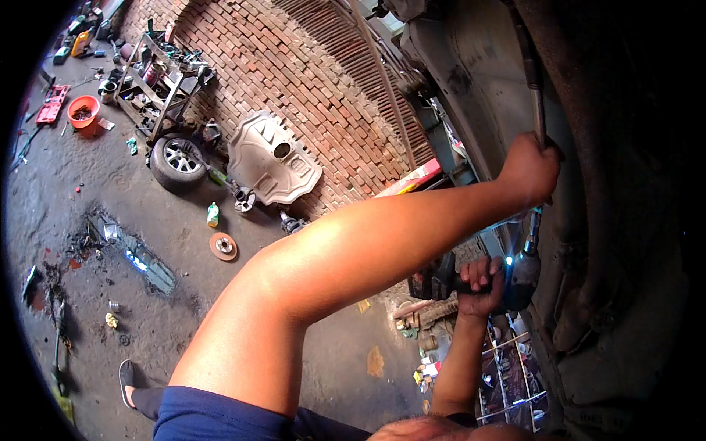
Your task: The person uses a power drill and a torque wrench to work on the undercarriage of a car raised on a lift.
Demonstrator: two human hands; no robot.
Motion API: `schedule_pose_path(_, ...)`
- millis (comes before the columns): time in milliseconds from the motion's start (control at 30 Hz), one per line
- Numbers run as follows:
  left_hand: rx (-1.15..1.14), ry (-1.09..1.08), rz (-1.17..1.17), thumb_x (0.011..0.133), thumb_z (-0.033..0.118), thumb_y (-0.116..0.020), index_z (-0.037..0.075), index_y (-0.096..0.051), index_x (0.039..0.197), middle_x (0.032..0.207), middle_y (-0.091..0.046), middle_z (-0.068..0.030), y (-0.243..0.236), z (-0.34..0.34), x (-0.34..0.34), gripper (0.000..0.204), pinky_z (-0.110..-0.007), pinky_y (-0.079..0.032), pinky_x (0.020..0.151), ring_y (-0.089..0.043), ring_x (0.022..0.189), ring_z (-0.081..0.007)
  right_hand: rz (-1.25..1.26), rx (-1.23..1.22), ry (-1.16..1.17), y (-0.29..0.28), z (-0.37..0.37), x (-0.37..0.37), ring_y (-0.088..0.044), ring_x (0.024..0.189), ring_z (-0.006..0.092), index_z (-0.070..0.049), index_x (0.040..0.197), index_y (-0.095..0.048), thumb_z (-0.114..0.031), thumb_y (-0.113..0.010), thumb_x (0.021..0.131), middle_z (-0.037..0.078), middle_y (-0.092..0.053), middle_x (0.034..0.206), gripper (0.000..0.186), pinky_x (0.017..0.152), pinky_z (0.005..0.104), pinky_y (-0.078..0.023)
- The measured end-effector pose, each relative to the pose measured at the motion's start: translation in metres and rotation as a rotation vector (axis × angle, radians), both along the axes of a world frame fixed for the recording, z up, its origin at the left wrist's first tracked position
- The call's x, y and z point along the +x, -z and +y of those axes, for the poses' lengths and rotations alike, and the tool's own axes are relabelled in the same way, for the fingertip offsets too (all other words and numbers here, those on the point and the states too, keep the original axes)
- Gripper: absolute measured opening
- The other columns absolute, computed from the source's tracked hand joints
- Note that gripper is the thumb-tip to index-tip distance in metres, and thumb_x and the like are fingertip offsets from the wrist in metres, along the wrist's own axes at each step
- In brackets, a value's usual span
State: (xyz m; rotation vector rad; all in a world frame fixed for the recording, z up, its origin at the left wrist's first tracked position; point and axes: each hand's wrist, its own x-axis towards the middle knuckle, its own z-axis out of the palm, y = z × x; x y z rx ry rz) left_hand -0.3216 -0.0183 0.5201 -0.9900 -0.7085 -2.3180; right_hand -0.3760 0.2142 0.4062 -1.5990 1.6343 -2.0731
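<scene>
My left arm reaches across from the lower left, and my left hand (529,169) is closed around a long, dark metal rod (539,110). This rod runs up along the underside of a vehicle (471,88). Below that hand, a shiny shaft (531,239) stands in the nose of a cordless impact wrench (521,279), whose small light is lit. My right hand (482,287) wraps the wrench's handle, and the battery end (430,283) points left. Whether the rod and the shaft join is hidden by my left hand.
Dark vehicle parts crowd the right side. A brick wall (257,66) rises behind a leaning beige panel (276,158). On the floor are a wheel (179,163), a brake disc (223,247), a bottle (212,214), an orange bucket (83,110) and a metal rack (158,88).
</scene>
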Motion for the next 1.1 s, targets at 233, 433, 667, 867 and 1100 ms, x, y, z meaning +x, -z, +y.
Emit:
schedule_pose_path(233,0.019,0.010,-0.013,0.098,0.011,-0.050,-0.004,-0.067,0.104,0.069,-0.061,-0.0150,-0.003,0.000,0.001,0.024,-0.040,-0.057,0.051,-0.064,0.056,-0.0267,0.006,0.010,0.033,-0.002,0.000,0.002,-0.042,0.056,0.0086,-0.015,0.089,-0.049,-0.028,-0.062,0.099,-0.004,-0.043,0.068,0.021,0.067,0.0306,-0.040)
schedule_pose_path(433,0.023,-0.008,-0.003,0.098,0.011,-0.050,-0.004,-0.067,0.104,0.070,-0.061,-0.0142,-0.002,0.000,0.000,0.023,-0.040,-0.057,0.051,-0.065,0.057,-0.0263,-0.002,0.003,0.035,-0.001,-0.004,0.005,-0.043,0.056,0.0086,-0.014,0.089,-0.048,-0.028,-0.063,0.098,-0.005,-0.043,0.068,0.022,0.067,0.0307,-0.040)
schedule_pose_path(667,0.003,0.031,0.002,0.099,0.011,-0.050,-0.004,-0.065,0.107,0.072,-0.062,-0.0148,0.002,-0.003,0.001,0.023,-0.039,-0.058,0.053,-0.065,0.059,-0.0263,0.045,0.020,0.114,0.005,0.003,0.002,-0.048,0.067,0.0112,-0.009,0.113,-0.061,-0.032,-0.062,0.098,0.002,-0.055,0.087,0.027,0.072,0.0328,-0.041)
schedule_pose_path(867,0.003,0.098,0.099,0.098,0.010,-0.049,-0.010,-0.065,0.106,0.074,-0.062,-0.0162,0.003,-0.002,-0.008,0.027,-0.040,-0.061,0.054,-0.068,0.061,-0.0289,0.089,0.078,0.096,0.004,0.010,-0.010,-0.049,0.069,0.0118,-0.005,0.119,-0.062,-0.035,-0.064,0.097,0.004,-0.058,0.097,0.037,0.074,0.0338,-0.041)
schedule_pose_path(1100,0.004,0.133,0.091,0.099,0.011,-0.049,-0.010,-0.064,0.106,0.074,-0.061,-0.0147,0.001,-0.007,-0.004,0.027,-0.039,-0.062,0.055,-0.068,0.061,-0.0283,0.123,0.023,0.161,0.004,0.016,0.001,-0.049,0.066,0.0116,-0.003,0.116,-0.064,-0.035,-0.062,0.098,0.004,-0.059,0.096,0.036,0.073,0.0327,-0.041)
